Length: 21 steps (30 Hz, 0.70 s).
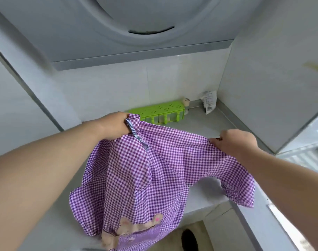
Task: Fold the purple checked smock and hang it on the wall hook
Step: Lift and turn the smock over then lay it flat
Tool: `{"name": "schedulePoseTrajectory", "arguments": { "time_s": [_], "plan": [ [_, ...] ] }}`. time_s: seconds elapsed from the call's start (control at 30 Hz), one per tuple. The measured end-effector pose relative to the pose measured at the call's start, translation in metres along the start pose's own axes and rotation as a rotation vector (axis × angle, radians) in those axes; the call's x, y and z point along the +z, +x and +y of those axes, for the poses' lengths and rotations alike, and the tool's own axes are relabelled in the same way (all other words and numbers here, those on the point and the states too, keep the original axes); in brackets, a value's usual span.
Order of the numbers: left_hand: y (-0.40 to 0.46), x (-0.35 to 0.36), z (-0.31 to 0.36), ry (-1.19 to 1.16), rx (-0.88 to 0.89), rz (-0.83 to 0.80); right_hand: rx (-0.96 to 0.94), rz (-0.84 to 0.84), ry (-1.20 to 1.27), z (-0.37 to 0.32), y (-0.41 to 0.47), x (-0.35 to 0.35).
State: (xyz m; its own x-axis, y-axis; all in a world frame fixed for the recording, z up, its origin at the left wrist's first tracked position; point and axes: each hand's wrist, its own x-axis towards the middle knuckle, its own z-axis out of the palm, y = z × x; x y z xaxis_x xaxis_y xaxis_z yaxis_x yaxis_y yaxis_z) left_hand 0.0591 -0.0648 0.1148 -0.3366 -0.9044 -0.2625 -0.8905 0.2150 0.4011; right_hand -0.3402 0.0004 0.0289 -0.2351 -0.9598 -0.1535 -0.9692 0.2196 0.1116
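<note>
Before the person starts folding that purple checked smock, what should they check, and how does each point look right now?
1. Left hand grips the purple checked smock at its striped neck edge: ok.
2. Right hand pinches the sleeve end: ok.
3. Smock spread flat between the hands: not ok; the body sags in bunched folds.
4. Room on the grey counter to lay it down: ok, though a green rack and a white packet stand at the back.
5. Wall hook within reach: cannot tell, none is in view.
</note>
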Motion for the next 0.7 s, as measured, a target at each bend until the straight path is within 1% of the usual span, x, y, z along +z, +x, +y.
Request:
{"name": "schedulePoseTrajectory", "arguments": {
  "time_s": [0.17, 0.37, 0.43, 0.5, 0.53, 0.57, 0.6, 0.63, 0.7],
  "plan": [
    [0.054, 0.016, 0.012, 0.009, -0.006, -0.061, -0.006, -0.004, -0.151, 0.023, 0.048, -0.002],
    [0.122, 0.046, 0.037, 0.047, -0.005, -0.142, 0.056, -0.04, -0.158, 0.042, 0.131, 0.012],
    [0.138, 0.055, 0.039, 0.029, -0.016, -0.143, 0.081, -0.039, -0.225, 0.044, 0.147, 0.015],
    [0.158, 0.064, 0.041, 0.005, -0.043, -0.139, 0.062, 0.051, -0.301, 0.042, 0.163, 0.022],
    [0.166, 0.069, 0.041, -0.003, -0.055, -0.138, -0.001, 0.117, -0.273, 0.037, 0.166, 0.029],
    [0.172, 0.075, 0.04, -0.009, -0.07, -0.135, -0.097, 0.183, -0.194, 0.028, 0.164, 0.036],
    [0.18, 0.081, 0.038, -0.009, -0.083, -0.136, -0.226, 0.214, -0.093, 0.014, 0.16, 0.044],
    [0.187, 0.087, 0.035, -0.014, -0.096, -0.136, -0.373, 0.184, 0.001, -0.002, 0.154, 0.054],
    [0.197, 0.099, 0.029, -0.03, -0.124, -0.142, -0.614, 0.005, 0.095, -0.039, 0.135, 0.08]
  ]
}}
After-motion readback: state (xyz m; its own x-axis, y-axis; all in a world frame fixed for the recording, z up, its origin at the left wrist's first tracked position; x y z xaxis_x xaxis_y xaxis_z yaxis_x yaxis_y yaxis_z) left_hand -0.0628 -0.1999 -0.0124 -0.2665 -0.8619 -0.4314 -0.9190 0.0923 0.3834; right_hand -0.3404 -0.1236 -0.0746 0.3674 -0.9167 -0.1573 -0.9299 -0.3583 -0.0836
